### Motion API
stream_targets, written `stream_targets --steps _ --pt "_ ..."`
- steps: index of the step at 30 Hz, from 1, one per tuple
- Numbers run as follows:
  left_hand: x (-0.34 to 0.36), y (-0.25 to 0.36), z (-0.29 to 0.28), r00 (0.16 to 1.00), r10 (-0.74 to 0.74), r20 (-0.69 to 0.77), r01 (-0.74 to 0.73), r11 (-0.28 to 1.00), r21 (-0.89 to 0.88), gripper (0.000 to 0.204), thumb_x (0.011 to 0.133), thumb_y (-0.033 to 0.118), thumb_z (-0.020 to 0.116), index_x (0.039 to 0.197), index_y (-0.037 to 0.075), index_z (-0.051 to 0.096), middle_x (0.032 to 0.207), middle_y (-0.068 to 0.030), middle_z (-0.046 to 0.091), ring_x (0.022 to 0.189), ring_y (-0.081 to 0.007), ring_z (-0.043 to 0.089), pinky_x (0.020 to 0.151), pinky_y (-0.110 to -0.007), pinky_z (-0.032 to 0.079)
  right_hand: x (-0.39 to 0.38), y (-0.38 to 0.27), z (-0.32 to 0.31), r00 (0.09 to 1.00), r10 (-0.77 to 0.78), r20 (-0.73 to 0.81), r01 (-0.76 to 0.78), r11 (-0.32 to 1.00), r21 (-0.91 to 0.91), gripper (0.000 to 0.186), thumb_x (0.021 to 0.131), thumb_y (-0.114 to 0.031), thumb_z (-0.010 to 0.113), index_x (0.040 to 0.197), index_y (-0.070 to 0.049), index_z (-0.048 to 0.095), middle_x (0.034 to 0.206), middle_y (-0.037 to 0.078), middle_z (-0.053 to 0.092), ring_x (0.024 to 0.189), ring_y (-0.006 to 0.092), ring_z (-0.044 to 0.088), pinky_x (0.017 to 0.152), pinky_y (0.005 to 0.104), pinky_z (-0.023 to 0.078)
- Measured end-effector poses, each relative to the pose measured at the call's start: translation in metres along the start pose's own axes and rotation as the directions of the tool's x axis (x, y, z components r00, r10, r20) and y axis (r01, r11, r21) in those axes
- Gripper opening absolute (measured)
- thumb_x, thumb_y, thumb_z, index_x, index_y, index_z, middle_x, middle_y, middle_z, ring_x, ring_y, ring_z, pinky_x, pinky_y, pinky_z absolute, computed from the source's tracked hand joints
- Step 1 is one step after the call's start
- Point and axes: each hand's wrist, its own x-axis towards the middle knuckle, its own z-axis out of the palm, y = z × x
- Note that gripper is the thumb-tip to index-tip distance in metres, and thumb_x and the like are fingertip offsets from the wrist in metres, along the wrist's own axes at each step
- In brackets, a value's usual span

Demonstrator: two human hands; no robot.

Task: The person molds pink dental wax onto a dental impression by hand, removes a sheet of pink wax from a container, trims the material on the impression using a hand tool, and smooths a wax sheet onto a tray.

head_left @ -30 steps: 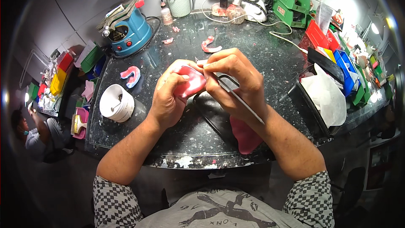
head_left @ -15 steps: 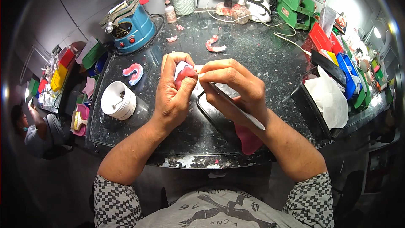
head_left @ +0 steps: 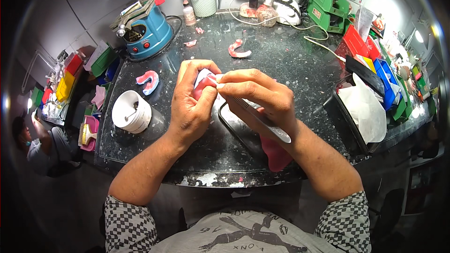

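Near the middle of the bench, my left hand is wrapped round a white dental model with pink wax on it; fingers hide much of the model. My right hand grips a slim metal wax carver, its flat end toward my wrist. The carver's working tip is hidden by my fingertips at the wax. Below my right hand lie a black-rimmed flat object and a pink wax sheet, both partly covered. A pink-and-pale-blue arch and a pink arch rest on the bench.
To the left stand a white tub and a blue machine with red buttons. Green bins sit at the back right. A black container with white paper is at the right. Another person sits far left.
The carver has rolled and shifted slightly in my right hand, so its ridged grip now shows. My right fingers have moved a little closer to the model, which is slightly turned.
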Motion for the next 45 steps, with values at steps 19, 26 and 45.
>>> stream_targets --steps 19,26,45 --pt "-0.003 -0.002 0.004 0.991 -0.119 -0.058 0.113 0.988 -0.106 0.02 0.09 0.003 0.058 0.11 0.005 0.057 0.105 -0.0087 0.053 0.097 -0.0181 0.055 0.088 -0.03 0.044 0.003 -0.007 -0.002 0.999 0.043 0.021 -0.042 0.999 -0.005 0.025 0.08 0.005 0.076 0.102 -0.004 0.067 0.104 0.011 0.07 0.089 0.0261 0.074 0.075 0.0333 0.059" --pt "-0.003 -0.006 0.005 0.999 -0.051 -0.019 0.051 0.999 -0.002 0.018 0.098 0.003 0.052 0.116 0.007 0.051 0.103 0.0002 0.048 0.089 -0.004 0.046 0.077 -0.02 0.041 0.004 -0.007 0.0 0.999 0.045 0.009 -0.044 0.999 -0.029 0.022 0.081 0.005 0.075 0.099 -0.004 0.065 0.102 0.01 0.069 0.086 0.027 0.073 0.074 0.0347 0.059" --pt "-0.003 -0.001 0.009 0.991 -0.136 -0.002 0.13 0.95 -0.286 0.014 0.098 0.008 0.055 0.111 0.008 0.052 0.099 0.0008 0.05 0.088 -0.0061 0.047 0.079 -0.022 0.041 0.004 -0.006 -0.003 0.998 0.068 0.009 -0.068 0.998 0.017 0.022 0.08 0.003 0.074 0.098 -0.004 0.063 0.1 0.012 0.068 0.089 0.0297 0.072 0.076 0.0361 0.058"
